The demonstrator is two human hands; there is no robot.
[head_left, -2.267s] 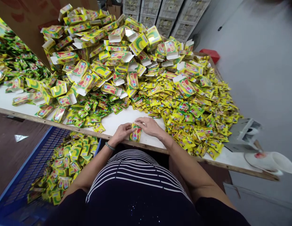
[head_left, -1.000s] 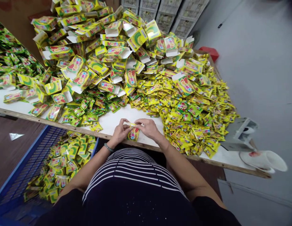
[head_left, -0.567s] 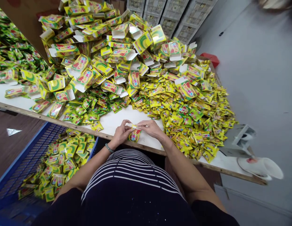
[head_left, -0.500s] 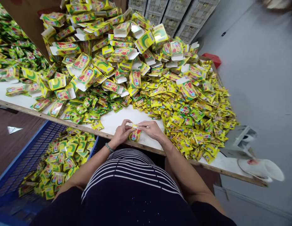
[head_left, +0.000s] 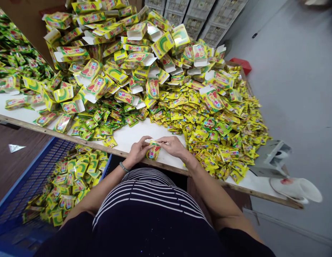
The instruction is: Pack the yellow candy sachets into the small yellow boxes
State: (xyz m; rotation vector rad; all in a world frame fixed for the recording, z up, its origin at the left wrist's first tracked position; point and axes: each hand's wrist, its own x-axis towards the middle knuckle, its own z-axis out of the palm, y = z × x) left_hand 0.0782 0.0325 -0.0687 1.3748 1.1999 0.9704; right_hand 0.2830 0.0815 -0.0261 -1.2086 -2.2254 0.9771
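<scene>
A small yellow-green box (head_left: 153,151) with a red picture is held upright at the table's front edge. My left hand (head_left: 139,150) is closed on its left side, a beaded bracelet at the wrist. The fingers of my right hand (head_left: 171,145) are pinched at the box's top right corner. Beyond my hands lie green packets (head_left: 95,123) on the left and a heap of yellow packets (head_left: 225,142) on the right. Open-flapped boxes (head_left: 139,59) are piled behind them.
A blue crate (head_left: 34,169) of filled-looking boxes stands below the table edge (head_left: 83,141) at the left. A grey device (head_left: 270,159) and a white scoop-like container (head_left: 297,189) sit at the right end. Pale crates (head_left: 200,18) are stacked behind.
My right hand's fingers have shifted slightly at the box's top. The box stays between both hands, and the view has moved a little.
</scene>
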